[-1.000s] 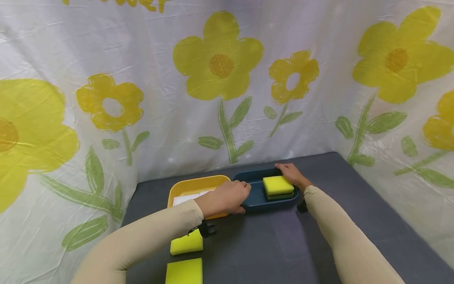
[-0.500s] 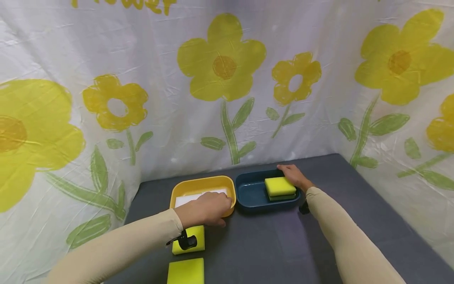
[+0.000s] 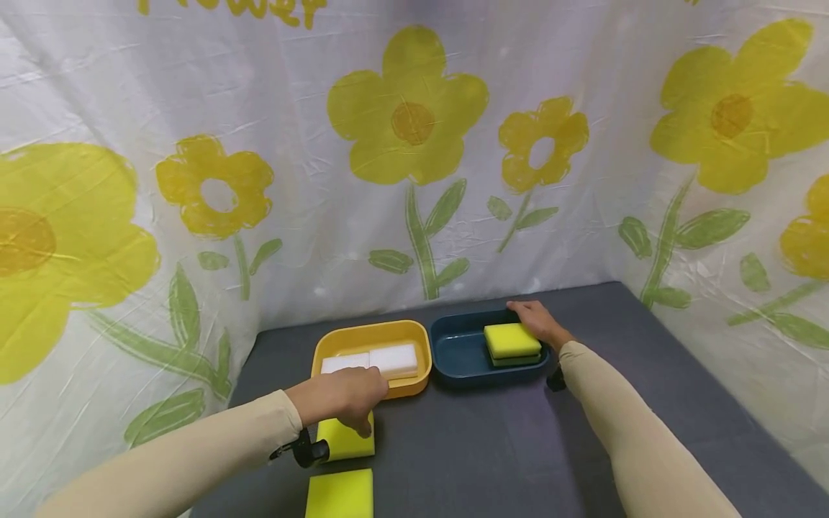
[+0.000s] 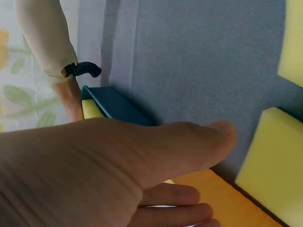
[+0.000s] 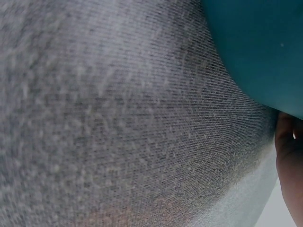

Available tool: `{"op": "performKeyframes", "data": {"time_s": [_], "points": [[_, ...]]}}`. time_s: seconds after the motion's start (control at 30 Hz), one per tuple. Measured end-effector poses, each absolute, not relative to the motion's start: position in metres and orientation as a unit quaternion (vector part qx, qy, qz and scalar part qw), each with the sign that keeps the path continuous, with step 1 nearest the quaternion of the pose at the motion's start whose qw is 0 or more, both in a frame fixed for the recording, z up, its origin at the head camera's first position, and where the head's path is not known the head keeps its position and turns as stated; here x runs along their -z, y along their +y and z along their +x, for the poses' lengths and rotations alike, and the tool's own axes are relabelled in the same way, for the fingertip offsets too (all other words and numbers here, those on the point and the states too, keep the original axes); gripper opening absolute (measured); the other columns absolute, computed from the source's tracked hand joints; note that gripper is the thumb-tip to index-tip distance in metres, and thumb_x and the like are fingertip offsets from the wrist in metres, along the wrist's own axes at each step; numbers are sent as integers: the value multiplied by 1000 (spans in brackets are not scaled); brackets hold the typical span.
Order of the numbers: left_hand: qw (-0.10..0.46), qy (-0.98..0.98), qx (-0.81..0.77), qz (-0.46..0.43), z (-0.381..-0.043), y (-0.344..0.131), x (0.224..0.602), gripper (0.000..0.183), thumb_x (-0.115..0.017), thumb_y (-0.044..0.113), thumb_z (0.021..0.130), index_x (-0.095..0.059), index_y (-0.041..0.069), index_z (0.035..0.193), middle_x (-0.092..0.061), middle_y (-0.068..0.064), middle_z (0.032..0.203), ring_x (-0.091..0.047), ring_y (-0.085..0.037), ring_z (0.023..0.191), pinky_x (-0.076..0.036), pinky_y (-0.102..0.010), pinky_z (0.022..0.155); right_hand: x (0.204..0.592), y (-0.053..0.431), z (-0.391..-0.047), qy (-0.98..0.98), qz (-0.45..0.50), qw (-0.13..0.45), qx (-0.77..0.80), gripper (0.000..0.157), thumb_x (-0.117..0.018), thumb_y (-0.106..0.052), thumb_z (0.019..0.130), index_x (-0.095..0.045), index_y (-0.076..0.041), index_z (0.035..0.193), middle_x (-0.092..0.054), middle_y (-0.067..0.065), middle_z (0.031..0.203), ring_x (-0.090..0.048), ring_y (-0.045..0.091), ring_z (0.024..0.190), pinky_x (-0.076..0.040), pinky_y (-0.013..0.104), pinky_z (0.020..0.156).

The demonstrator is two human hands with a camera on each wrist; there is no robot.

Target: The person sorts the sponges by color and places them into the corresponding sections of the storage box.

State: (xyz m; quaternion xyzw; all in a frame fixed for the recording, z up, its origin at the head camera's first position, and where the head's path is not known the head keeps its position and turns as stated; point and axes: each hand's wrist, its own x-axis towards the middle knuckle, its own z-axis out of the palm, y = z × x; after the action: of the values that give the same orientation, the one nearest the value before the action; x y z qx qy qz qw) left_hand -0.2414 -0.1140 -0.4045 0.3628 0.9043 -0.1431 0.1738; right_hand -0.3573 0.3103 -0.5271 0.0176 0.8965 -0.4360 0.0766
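My left hand point(image 3: 343, 397) is over the front edge of the yellow tray point(image 3: 370, 335) and the rear yellow sponge point(image 3: 350, 447), thumb stretched out and nothing held. Two white sponge-like blocks point(image 3: 393, 360) lie side by side in that tray. In the left wrist view the thumb points toward the yellow sponge point(image 4: 274, 165). Beside it stands a dark blue tray point(image 3: 458, 352), with a yellow sponge point(image 3: 512, 338) on a darker greenish layer at its right end. My right hand point(image 3: 539, 324) rests along this tray's right end, fingers extended to its back corner.
Another yellow sponge point(image 3: 340, 495) lies nearer on the dark grey cloth point(image 3: 466, 446), cut off by the frame's bottom edge. A white curtain point(image 3: 311, 266) with painted yellow flowers hangs right behind the trays and along both sides.
My left hand has moved left and toward me, from the gap between the trays to the yellow tray's front edge, uncovering the white blocks. My right hand has stayed at the blue tray.
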Motion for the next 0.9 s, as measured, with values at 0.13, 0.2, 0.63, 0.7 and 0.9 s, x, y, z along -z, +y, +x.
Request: {"op": "performKeyframes", "data": {"time_s": [0.13, 0.2, 0.63, 0.7, 0.9], "points": [[201, 907, 134, 344, -242, -124, 407, 41, -104, 30, 76, -70, 11, 87, -57, -2, 85, -56, -14, 65, -50, -30, 60, 527, 310, -358, 897, 17, 77, 436, 74, -36, -54, 118, -41, 2, 167, -34, 30, 174, -36, 51, 158, -32, 68, 128], [212, 909, 129, 334, -243, -129, 409, 41, -104, 29, 76, -71, 10, 90, -59, -2, 87, -57, -14, 67, -52, -30, 61, 527, 310, -359, 895, 19, 77, 439, 73, -37, -53, 118, -41, 2, 167, -35, 29, 174, -37, 50, 158, -32, 67, 128], [214, 915, 165, 298, -240, -151, 434, 38, -102, 26, 76, -68, 13, 88, -57, 1, 77, -52, -14, 66, -48, -30, 60, 527, 311, -357, 895, 18, 72, 439, 73, -37, -53, 118, -43, 2, 166, -36, 29, 173, -40, 50, 156, -33, 67, 128], [198, 918, 167, 301, -238, -153, 440, 38, -101, 25, 76, -66, 13, 87, -55, 1, 75, -50, -14, 64, -45, -29, 58, 527, 312, -357, 896, 18, 71, 438, 74, -37, -54, 118, -43, 2, 166, -36, 29, 173, -40, 50, 156, -33, 67, 128], [183, 920, 175, 301, -234, -154, 450, 37, -97, 22, 79, -61, 13, 84, -50, 0, 73, -45, -14, 62, -42, -29, 57, 529, 312, -358, 895, 18, 70, 440, 74, -38, -54, 118, -43, 2, 166, -36, 29, 173, -37, 51, 158, -32, 67, 128]]}}
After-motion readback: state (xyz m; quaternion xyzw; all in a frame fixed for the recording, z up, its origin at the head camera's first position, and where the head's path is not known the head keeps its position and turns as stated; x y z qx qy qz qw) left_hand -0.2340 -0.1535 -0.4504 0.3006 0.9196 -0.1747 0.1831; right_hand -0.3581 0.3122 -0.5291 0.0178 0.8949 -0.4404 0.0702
